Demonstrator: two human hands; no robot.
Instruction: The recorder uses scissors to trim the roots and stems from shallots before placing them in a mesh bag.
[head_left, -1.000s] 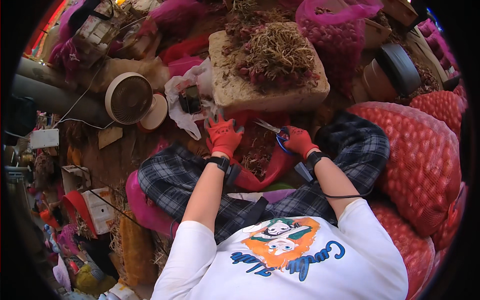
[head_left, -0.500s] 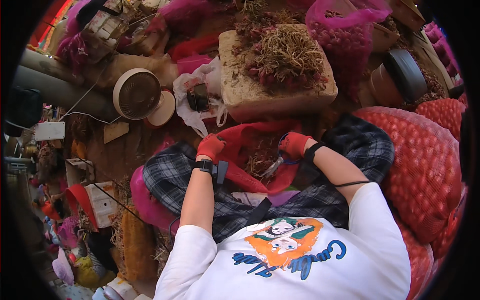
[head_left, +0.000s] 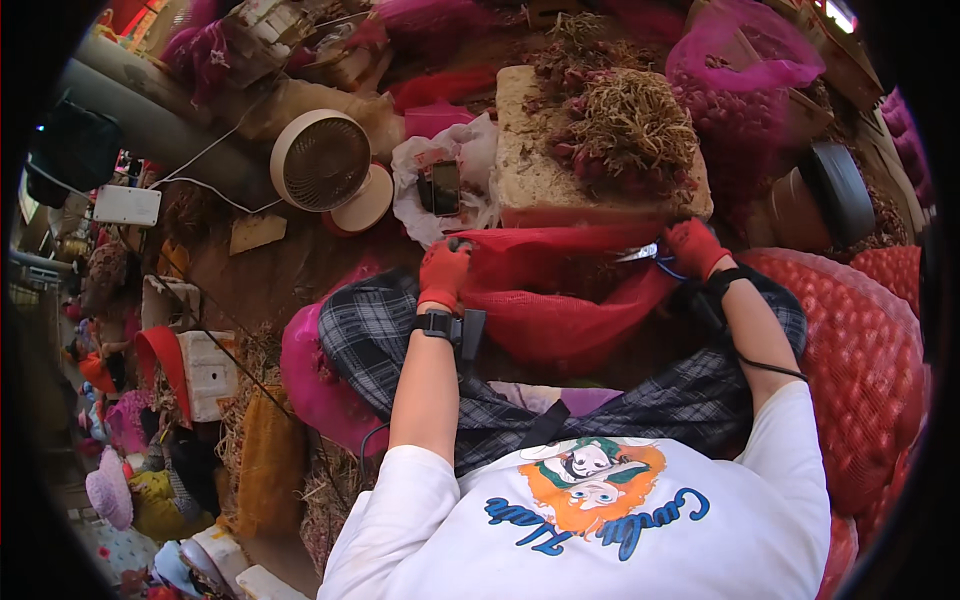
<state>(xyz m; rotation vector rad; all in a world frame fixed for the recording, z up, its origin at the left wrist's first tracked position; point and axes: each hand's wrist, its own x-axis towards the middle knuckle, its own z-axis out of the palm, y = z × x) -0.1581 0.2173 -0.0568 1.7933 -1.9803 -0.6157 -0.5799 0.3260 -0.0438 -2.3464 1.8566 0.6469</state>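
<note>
Between my knees a red mesh bag is stretched wide, its mouth pulled taut from side to side. My left hand, in a red glove, is closed on the bag's left edge. At the right edge my right hand, also gloved in red, is closed around scissors with blue handles; their blades point left. That hand is also at the bag's rim, though its grip there is partly hidden. Just beyond the bag stands a pale foam block bearing a heap of small reddish bulbs with dry stalks.
Left of the block are a phone on a white plastic bag and a round fan. Full red mesh sacks press close on my right. A pink mesh bag of bulbs and a dark round tub stand far right.
My hands have moved farther apart and drawn the red mesh bag wider and tauter. The dry scraps seen within it are now hidden. The whole view has shifted slightly.
</note>
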